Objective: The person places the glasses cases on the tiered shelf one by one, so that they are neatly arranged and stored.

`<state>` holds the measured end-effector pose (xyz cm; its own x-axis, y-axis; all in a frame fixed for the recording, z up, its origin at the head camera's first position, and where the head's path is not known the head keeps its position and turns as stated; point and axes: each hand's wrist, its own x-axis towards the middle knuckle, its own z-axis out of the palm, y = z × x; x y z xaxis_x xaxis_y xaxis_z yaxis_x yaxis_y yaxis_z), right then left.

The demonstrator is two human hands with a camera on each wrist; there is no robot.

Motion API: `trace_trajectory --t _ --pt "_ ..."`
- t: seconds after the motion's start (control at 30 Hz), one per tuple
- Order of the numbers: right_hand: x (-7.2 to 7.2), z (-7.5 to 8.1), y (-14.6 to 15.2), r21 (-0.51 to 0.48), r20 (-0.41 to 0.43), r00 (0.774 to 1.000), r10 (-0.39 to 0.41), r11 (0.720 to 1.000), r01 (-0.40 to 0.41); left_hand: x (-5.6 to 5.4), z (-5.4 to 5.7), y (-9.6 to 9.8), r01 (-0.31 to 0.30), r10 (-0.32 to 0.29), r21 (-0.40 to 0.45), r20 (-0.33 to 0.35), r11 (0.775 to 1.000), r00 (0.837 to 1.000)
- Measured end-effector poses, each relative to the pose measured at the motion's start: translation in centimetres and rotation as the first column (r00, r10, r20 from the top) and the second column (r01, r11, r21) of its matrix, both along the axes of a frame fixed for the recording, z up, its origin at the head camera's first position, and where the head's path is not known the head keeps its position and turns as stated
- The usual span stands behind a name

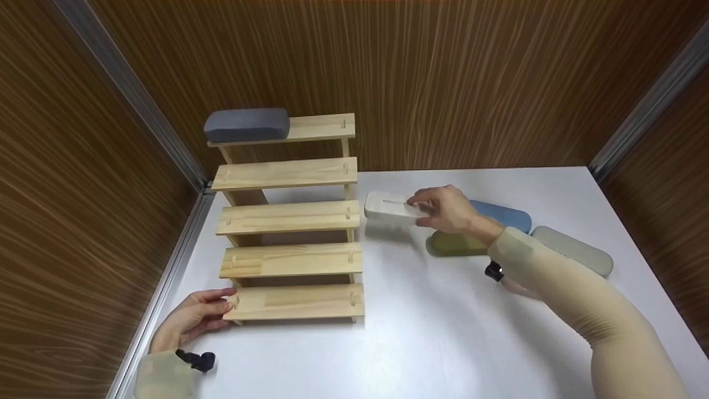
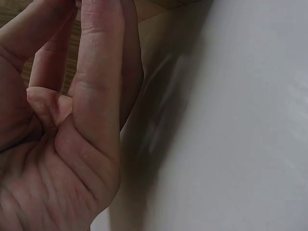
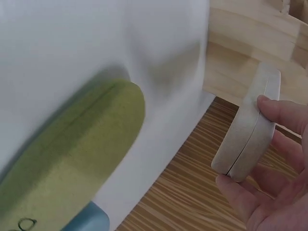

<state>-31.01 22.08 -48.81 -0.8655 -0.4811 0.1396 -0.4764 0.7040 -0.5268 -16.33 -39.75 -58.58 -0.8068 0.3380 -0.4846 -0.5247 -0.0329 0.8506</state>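
Note:
My right hand [image 1: 451, 210] pinches a white glasses case [image 1: 388, 206] by its right end, holding it above the white table just right of the wooden step rack. In the right wrist view the thumb and fingers of that hand [image 3: 284, 183] grip the case [image 3: 245, 130] across its seam. The rack [image 1: 293, 216] has several pale tiers. At its lowest tier [image 1: 299, 302], my left hand [image 1: 196, 316] grips the left end between thumb and fingers. A dark blue-grey glasses case [image 1: 246, 124] lies on the left part of the top tier.
Under and beyond my right forearm, an olive-green glasses case [image 1: 457, 244], a blue one [image 1: 501, 216] and a light grey one [image 1: 573, 252] lie on the table [image 1: 410, 343]. Wood-grain panels [image 1: 471, 83] stand at the back and both sides.

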Motion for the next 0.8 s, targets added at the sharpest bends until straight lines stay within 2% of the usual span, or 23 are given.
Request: trace_trajectory --t 0.43,0.8 --pt "0.8 4.2 1.1 0.015 -0.041 0.999 -0.004 1.000 0.005 0.1 -0.1 0.1 0.005 -0.005 -0.014 -0.004 1.000 1.000" --pt "1.5 7.8 1.7 0.043 -0.089 0.992 0.088 0.995 -0.085 0.1 -0.2 0.2 0.005 -0.005 -0.001 0.001 1.000 1.000"
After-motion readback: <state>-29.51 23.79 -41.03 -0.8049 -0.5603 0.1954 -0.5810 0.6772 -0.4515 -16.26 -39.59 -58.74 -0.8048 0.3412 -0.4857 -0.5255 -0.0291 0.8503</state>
